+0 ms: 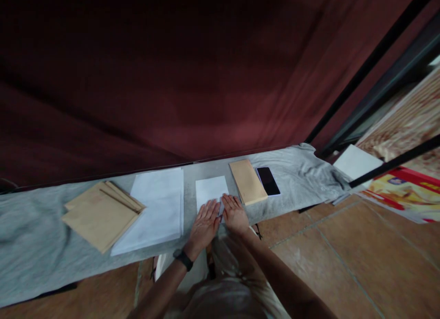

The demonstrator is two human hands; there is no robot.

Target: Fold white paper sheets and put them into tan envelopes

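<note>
Folded white sheet (211, 192) lies flat on the grey-clothed surface (30, 245), between paper stack (156, 209) and tan envelope (247, 181). Left hand (205, 223) and right hand (234, 213) press its near edge, palms flat; grip apart, nothing clamped, likely holding it flat.
</note>
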